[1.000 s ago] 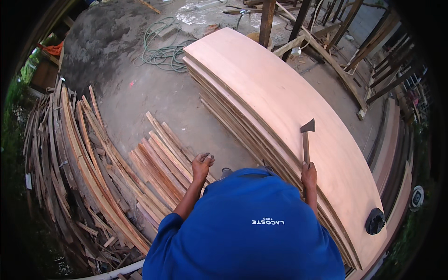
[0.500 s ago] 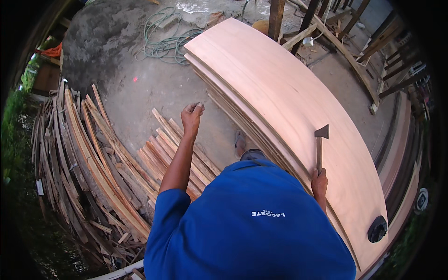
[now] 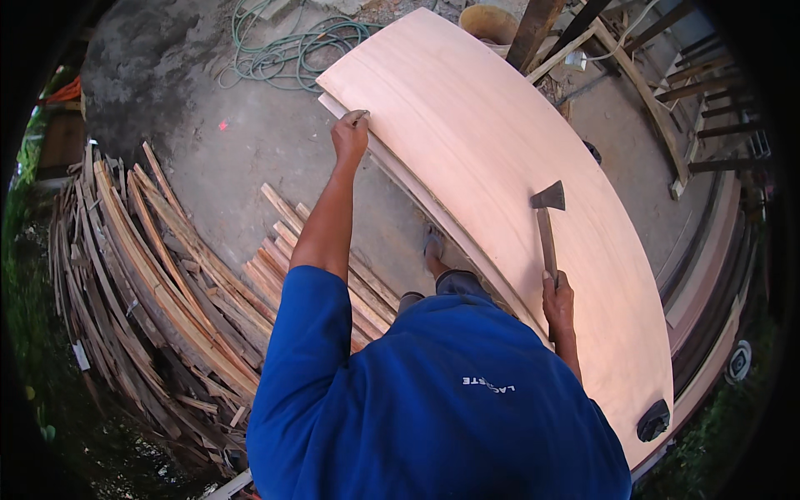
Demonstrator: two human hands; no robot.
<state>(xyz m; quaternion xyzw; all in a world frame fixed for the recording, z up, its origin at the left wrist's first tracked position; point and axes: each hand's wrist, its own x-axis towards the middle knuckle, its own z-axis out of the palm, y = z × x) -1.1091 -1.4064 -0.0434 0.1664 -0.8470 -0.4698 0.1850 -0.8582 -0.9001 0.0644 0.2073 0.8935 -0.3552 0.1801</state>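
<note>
A hatchet (image 3: 547,225) with a dark head and a wooden handle is gripped near the handle's end by my right hand (image 3: 558,302). Its head is over the pale plywood sheet (image 3: 475,125), which tops a stack of sheets running from far left to near right. My left hand (image 3: 350,140) is at the far part of the stack's left edge, fingers pinched together. Whatever may be between those fingertips is too small to make out, and I cannot tell whether they touch the sheet.
Long wooden strips (image 3: 183,275) lie piled on the left, with shorter boards (image 3: 271,271) beside my legs. A coiled green hose (image 3: 292,54) rests on the concrete floor farther off. A black bundle (image 3: 652,421) sits on the plywood's near end. Wooden posts (image 3: 533,33) stand at far right.
My left hand has moved forward to the plywood's left edge, still pinched. The hatchet has moved forward and left over the sheet, its head now tilted left. The view has shifted slightly.
</note>
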